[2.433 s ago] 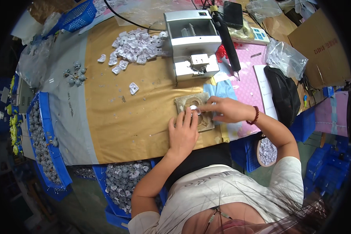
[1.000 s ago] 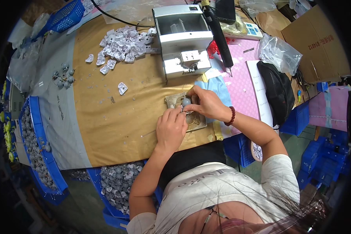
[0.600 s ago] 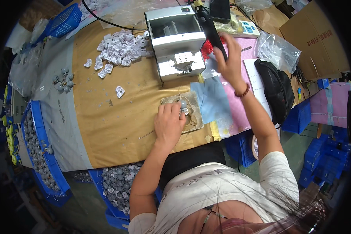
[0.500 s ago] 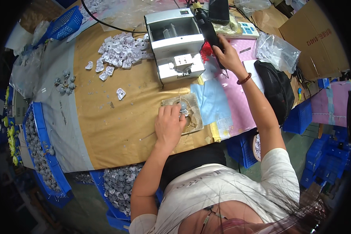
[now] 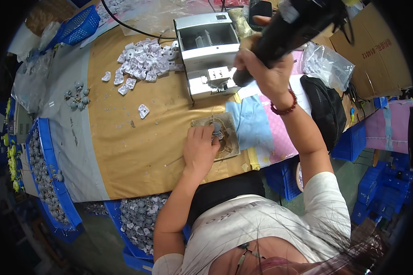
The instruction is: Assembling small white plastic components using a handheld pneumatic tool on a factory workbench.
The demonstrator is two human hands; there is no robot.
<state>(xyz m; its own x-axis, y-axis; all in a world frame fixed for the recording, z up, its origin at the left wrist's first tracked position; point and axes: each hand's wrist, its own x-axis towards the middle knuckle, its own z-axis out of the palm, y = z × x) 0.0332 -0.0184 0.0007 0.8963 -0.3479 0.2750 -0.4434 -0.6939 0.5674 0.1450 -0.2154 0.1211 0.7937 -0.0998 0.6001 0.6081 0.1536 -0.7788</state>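
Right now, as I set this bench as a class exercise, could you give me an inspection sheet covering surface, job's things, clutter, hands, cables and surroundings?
Surface: table under a brown sheet, grey strip at left, pink sheet at right; specks scattered.
Job's things: grey ball and white piece at the tan block; black tool in hand.
Clutter: heap of white pieces left of the silver machine; clear bag and black pouch at right.
Hands: left hand at the ball, exact contact partly hidden; right hand gripping the tool, raised.
Cables: black cable running from beside the machine to the top edge.
Surroundings: blue trays of grey parts at left and below; cardboard box at right.
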